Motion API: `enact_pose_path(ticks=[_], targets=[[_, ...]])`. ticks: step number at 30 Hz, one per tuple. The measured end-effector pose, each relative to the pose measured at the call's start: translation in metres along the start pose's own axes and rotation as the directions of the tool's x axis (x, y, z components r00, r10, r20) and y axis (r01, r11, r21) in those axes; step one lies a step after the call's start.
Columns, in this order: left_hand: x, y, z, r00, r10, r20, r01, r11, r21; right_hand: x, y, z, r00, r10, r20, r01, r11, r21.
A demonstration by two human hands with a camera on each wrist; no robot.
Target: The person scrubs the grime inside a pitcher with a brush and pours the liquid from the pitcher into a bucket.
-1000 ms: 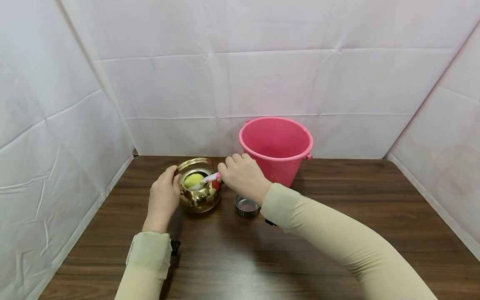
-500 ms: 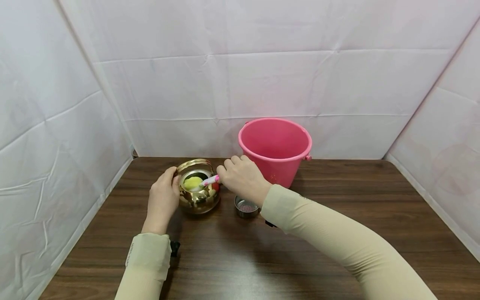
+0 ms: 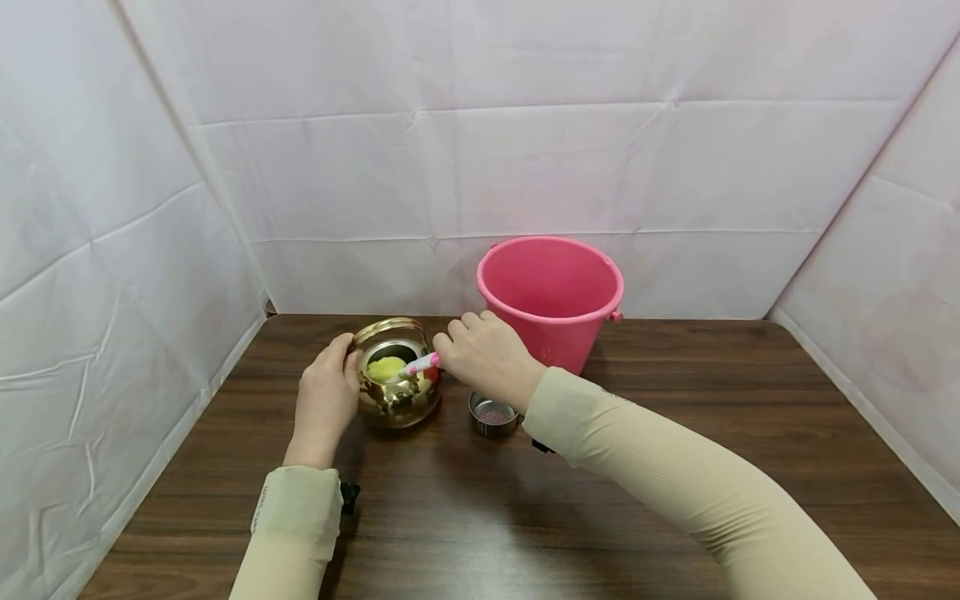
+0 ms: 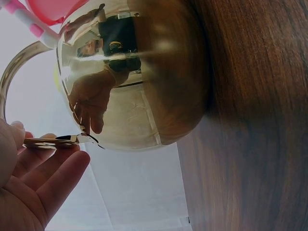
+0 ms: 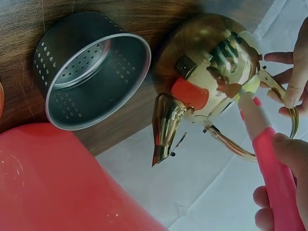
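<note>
A shiny gold teapot (image 3: 397, 407) stands uncovered on the table, its spout (image 5: 166, 127) showing in the right wrist view. My left hand (image 3: 324, 404) pinches the base of its arched handle (image 4: 48, 142) between thumb and fingers. In my right hand (image 3: 487, 357) is a sponge brush (image 5: 270, 163) with a pink and white handle, gripped at the pink part. The brush's yellow sponge head (image 3: 386, 369) sits in the teapot's round mouth, its lower part hidden inside. Just right of the teapot, below my right hand, lies a perforated metal strainer basket (image 3: 492, 415).
A pink bucket (image 3: 551, 312) stands behind my right hand, near the white sheet wall (image 3: 555, 167). More white sheeting encloses the left and right sides of the brown wooden table (image 3: 450, 517). Dark wrist cameras (image 3: 349, 496) are strapped under the sleeves.
The sponge head has sunk slightly lower and shifted a little in the teapot's mouth, and the brush handle has dipped with it. The left hand keeps its hold on the handle.
</note>
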State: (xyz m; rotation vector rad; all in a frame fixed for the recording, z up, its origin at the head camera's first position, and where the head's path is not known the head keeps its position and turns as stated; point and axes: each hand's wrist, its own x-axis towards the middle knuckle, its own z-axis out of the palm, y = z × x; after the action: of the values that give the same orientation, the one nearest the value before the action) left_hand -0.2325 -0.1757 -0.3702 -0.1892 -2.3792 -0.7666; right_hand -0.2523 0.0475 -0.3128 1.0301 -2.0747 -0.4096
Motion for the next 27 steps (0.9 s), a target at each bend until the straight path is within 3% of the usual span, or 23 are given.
enact_pose_path(ticks=[19, 27], targets=[[0.0009, -0.0003, 0.0011, 1.0, 0.014, -0.021, -0.014, 1.0, 0.003, 0.0002, 0.0045, -0.0045, 0.999, -0.018, 0.045, 0.017, 0.999, 0.032], [0.0008, -0.001, 0.0006, 1.0, -0.007, 0.009, 0.007, 1.0, 0.001, -0.0005, 0.0055, -0.0051, 0.999, -0.027, 0.037, 0.025, 0.999, 0.035]])
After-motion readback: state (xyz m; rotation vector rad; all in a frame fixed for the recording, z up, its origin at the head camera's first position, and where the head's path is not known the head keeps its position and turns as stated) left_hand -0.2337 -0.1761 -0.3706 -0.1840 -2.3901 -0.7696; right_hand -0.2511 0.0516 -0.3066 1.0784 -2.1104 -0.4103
